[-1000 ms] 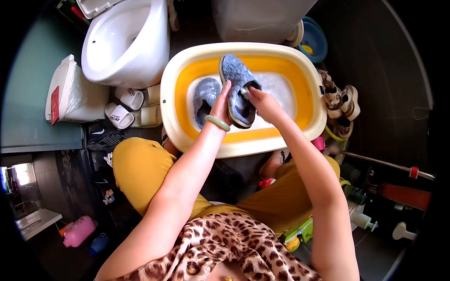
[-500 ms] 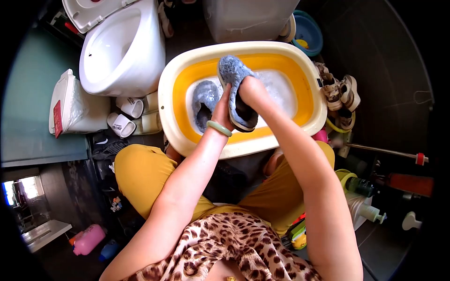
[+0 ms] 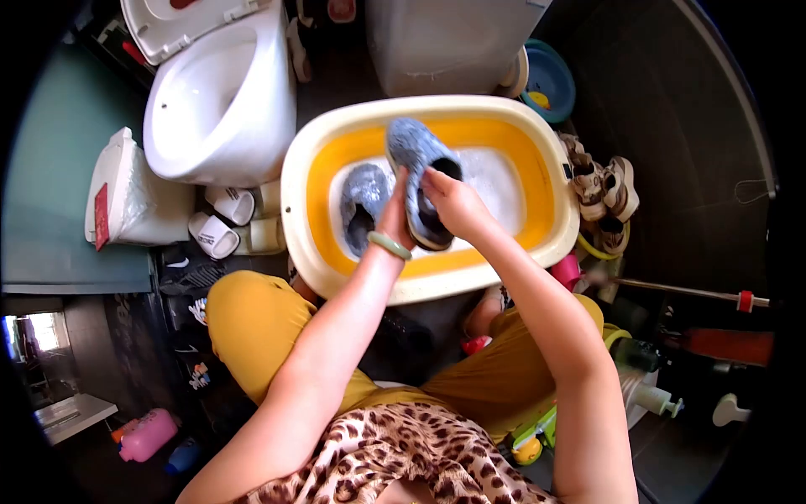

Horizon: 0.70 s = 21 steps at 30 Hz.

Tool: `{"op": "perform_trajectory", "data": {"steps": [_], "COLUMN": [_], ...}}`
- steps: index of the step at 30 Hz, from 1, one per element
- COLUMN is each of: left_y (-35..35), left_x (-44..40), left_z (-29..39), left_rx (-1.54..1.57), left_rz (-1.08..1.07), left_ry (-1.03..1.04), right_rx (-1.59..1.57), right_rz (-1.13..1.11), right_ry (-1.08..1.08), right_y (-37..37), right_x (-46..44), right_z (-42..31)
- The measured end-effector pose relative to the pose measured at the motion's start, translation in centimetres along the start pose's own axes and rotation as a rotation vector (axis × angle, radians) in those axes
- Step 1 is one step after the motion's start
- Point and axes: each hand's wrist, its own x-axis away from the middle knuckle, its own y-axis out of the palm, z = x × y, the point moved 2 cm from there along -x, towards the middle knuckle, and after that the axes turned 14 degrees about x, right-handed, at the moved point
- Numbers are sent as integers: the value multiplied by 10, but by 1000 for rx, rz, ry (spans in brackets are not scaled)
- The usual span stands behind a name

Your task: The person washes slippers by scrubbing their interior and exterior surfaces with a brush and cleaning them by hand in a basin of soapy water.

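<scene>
A grey-blue fuzzy slipper point(image 3: 411, 146) is held over the basin, toe pointing away from me. My left hand point(image 3: 395, 217), below a pale green bangle point(image 3: 389, 245), grips its left side. At the slipper's opening, my right hand point(image 3: 456, 204) has its fingers bent over the inner edge; some fingertips are hidden inside. The matching slipper point(image 3: 364, 186), wet-looking, lies in the basin to the left. The cream and yellow basin point(image 3: 295, 202) holds whitish, sudsy water point(image 3: 495, 181) on the right.
A white toilet point(image 3: 277, 109) stands at the upper left, with a lidded bin point(image 3: 164, 206) and white slides point(image 3: 214, 235) nearby. Sneakers point(image 3: 620, 186) and a blue bucket point(image 3: 567, 84) are on the right. A pump bottle point(image 3: 655, 398) sits at lower right.
My right hand has drawn back from deep inside the slipper to its opening, and its fingers now show. The left hand keeps its hold. The view has shifted slightly.
</scene>
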Motion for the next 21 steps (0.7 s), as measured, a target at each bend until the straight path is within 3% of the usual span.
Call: {"op": "perform_trajectory", "data": {"steps": [1,3,5,6,7,9,11,13,15,18,19,20,21], "left_y": [0,8,3,3,3,-3,-13,-10,-4,18,16,16,17], "left_x": [0,7,0,-1,-3,-20,-26,-22,-15,-22,-12,-9,-2], "left_z": [-5,-20,-26,-20,-20,-15,-14,-3,6,3,-2,-6,-12], "left_rx": [-14,-122,-14,-31,-33,31,42,22,-47,2,73,31,-7], "left_rz": [-25,-10,55,50,49,-12,11,-3,-12,-98,-27,-32,-24], "left_ry": [-14,11,-43,-26,-19,-27,-11,6,-21,116,1,3,-4], "right_rx": [-6,291,3,-142,-13,144,-331,-541,-462,-222,125,195,157], "right_rz": [15,-140,75,50,41,12,-219,-219,-256,-112,-39,7,44], "right_ry": [-20,175,-12,131,279,98,286,362,247,-44,2,-45,44], "right_y": [0,6,1,-1,3,32,21,24,17,19,-5,1,-17], "right_x": [-8,-34,-37,-34,-28,-43,-35,-21,-13,-30,-10,-23,-15], "right_z": [4,23,17,10,9,62,59,62,48,41,10,19,-8]}}
